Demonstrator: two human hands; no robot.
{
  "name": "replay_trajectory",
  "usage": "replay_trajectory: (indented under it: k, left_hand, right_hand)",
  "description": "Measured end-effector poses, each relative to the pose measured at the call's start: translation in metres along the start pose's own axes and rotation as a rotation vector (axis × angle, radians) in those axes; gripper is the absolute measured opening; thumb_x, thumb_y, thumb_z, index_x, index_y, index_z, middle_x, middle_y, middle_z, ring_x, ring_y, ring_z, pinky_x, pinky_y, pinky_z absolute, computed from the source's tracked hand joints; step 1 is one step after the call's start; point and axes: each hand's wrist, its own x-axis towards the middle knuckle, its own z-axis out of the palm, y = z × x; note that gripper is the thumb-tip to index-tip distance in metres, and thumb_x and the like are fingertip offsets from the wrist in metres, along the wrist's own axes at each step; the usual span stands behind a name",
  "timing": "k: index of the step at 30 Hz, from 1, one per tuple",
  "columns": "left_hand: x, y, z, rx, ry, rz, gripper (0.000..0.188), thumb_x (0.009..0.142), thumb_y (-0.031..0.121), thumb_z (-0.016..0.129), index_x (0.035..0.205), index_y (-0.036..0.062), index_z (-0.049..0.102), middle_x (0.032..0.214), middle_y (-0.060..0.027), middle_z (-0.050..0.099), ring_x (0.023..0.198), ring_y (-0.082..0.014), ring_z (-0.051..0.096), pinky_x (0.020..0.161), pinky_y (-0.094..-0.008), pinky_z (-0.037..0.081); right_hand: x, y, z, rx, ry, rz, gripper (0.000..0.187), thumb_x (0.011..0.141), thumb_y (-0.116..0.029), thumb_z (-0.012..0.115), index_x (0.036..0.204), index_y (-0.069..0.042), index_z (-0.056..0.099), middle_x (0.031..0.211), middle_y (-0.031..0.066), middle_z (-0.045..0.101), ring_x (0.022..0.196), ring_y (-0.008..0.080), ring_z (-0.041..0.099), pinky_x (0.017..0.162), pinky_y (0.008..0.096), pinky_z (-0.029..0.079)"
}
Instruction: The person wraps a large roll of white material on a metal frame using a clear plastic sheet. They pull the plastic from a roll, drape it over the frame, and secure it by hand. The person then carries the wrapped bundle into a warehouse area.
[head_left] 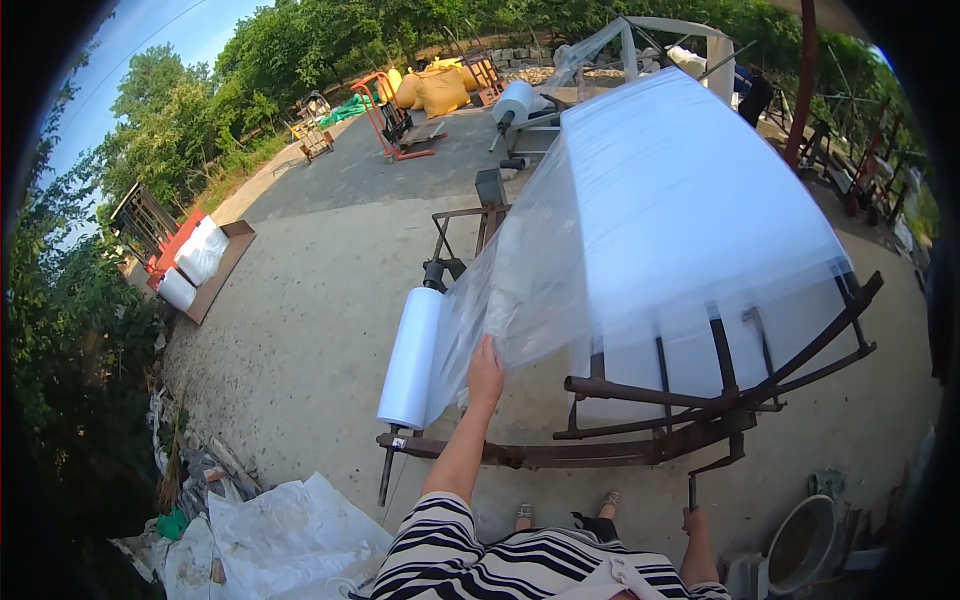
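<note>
Left grip touches sheer plastic film, closure unclear, seemingly steadying it; toward four o'clock, right grip encircles a dark metal crank handle, likely for leverage.

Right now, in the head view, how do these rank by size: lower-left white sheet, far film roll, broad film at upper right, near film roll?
1. Broad film
2. White sheet
3. Near film roll
4. Far film roll; it stands farther off, so its true size is unsure.
</note>
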Motion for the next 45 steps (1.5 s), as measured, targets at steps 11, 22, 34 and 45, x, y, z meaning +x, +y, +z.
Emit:
replay_trajectory:
  k: [11,22,34,45]
  left_hand:
    - [0.005,-0.003,-0.002,-0.110,0.033,-0.060,0.050,0.076,0.008,0.057,0.124,0.0020,0.043,0.131,-0.0162,0.044,0.115,-0.0327,0.046,0.095,-0.0393,0.039]
    - [0.001,-0.006,-0.006,-0.100,0.059,-0.043,0.052,0.074,0.005,0.056,0.125,0.0034,0.044,0.129,-0.0140,0.046,0.114,-0.0316,0.047,0.095,-0.0387,0.039]
    - [0.003,-0.001,-0.004,0.005,0.063,0.011,0.050,0.073,0.003,0.055,0.122,0.0017,0.046,0.125,-0.0156,0.050,0.112,-0.0318,0.049,0.094,-0.0382,0.040]
    - [0.001,-0.003,-0.011,-0.018,0.062,0.005,0.045,0.073,0.003,0.056,0.117,0.0010,0.048,0.120,-0.0165,0.053,0.108,-0.0329,0.051,0.090,-0.0394,0.043]
  right_hand:
    - [-0.241,-0.122,-0.047,0.605,-0.498,-0.144,0.021,0.088,-0.023,0.055,0.080,-0.008,0.042,0.052,-0.0039,0.035,0.041,0.0068,0.034,0.038,0.0241,0.027]
    - [-0.265,-0.109,-0.236,-0.249,1.094,-0.301,0.031,0.091,-0.018,0.048,0.118,-0.003,0.048,0.104,0.0203,0.058,0.093,0.0385,0.056,0.076,0.0413,0.044]
    - [0.002,0.044,-0.218,-0.212,0.635,-0.051,0.034,0.090,-0.033,0.048,0.100,-0.001,0.047,0.096,0.0234,0.060,0.092,0.0418,0.057,0.073,0.0491,0.045]
    - [-0.025,-0.018,0.034,0.091,-0.053,-0.077,0.030,0.080,-0.020,0.055,0.100,0.003,0.050,0.067,0.0149,0.058,0.053,0.0243,0.059,0.047,0.0369,0.050]
